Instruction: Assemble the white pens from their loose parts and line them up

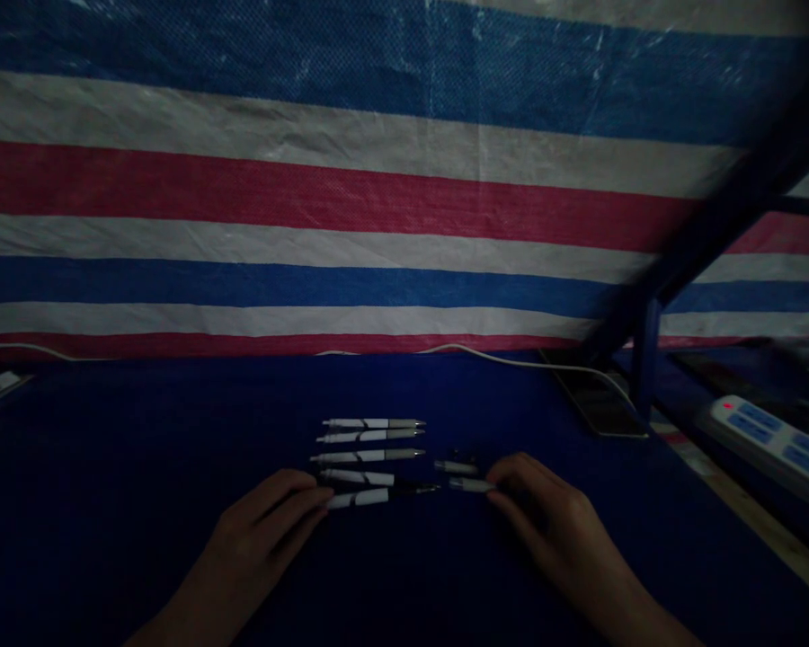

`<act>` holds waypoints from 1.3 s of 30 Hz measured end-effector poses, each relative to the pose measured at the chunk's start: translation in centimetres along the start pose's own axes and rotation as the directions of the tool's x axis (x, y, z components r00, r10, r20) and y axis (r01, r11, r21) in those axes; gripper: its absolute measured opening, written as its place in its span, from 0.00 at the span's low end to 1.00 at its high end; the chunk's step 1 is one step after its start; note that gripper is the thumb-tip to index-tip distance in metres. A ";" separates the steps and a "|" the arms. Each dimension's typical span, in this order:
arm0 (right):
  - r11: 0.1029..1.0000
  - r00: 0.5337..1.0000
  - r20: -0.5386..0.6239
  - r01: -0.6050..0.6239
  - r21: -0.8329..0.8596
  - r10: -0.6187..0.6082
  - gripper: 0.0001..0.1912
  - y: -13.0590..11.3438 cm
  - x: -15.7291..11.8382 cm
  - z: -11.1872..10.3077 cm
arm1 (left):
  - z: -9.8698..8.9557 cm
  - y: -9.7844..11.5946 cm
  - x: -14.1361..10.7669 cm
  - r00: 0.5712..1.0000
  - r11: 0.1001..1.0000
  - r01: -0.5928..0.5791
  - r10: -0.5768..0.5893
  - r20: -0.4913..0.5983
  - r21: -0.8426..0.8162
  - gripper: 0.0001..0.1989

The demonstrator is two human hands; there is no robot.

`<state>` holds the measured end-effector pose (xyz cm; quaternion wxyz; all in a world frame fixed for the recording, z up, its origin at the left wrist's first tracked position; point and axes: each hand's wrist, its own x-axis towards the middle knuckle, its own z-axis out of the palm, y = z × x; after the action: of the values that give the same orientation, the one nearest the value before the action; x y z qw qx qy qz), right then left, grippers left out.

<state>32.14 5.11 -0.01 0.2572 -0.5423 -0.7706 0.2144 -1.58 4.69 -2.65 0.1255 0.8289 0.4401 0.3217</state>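
Several white pens lie in a row on a dark blue table. My left hand rests flat on the cloth, its fingertips touching the end of the nearest pen. My right hand lies to the right, its fingers at a short white pen part; another loose part lies just behind it. The light is dim, so whether the right fingers pinch the part is unclear.
A red, white and blue striped tarp hangs behind the table. A white cable runs along the back edge. A phone lies at the right by a blue post, with a white power strip beyond.
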 end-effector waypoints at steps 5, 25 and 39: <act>0.997 0.998 0.032 -0.048 0.059 0.046 0.04 -0.2 -0.5 -0.3 | -0.7 0.7 0.3 0.999 1.000 -0.006 0.006 -0.046 0.010 0.10; 0.945 0.995 -0.081 -0.021 0.325 0.050 0.07 -1.4 -1.6 1.1 | -0.6 2.5 0.1 0.983 0.980 0.157 -0.143 0.116 -0.121 0.09; 0.919 0.944 -0.191 0.310 0.244 -0.267 0.10 -2.6 -2.3 1.3 | -0.3 4.7 0.0 0.769 0.695 0.623 -0.461 0.443 -0.359 0.09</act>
<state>30.05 2.05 0.22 0.4163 -0.3970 -0.7835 0.2350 1.24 1.95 -0.11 0.4897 0.6399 0.5454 0.2307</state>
